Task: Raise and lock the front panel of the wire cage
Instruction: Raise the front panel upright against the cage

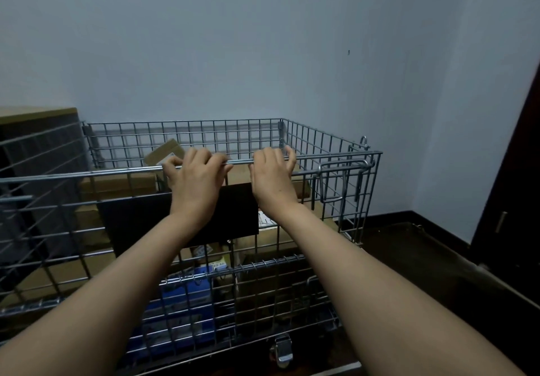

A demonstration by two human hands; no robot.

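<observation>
Fingers of the left hand [194, 178] and right hand [271, 175] curl tightly over the thin round top rail of the front panel [87, 229], a gridded grey steel mesh standing upright at the near edge of the wire cage [321, 141]. Cardboard boxes [117, 184] and a flat black board [140, 217] fill the cage behind it. A bent-wire latch [344, 168] sits at the panel's right corner, a caster [282, 349] below.
</observation>
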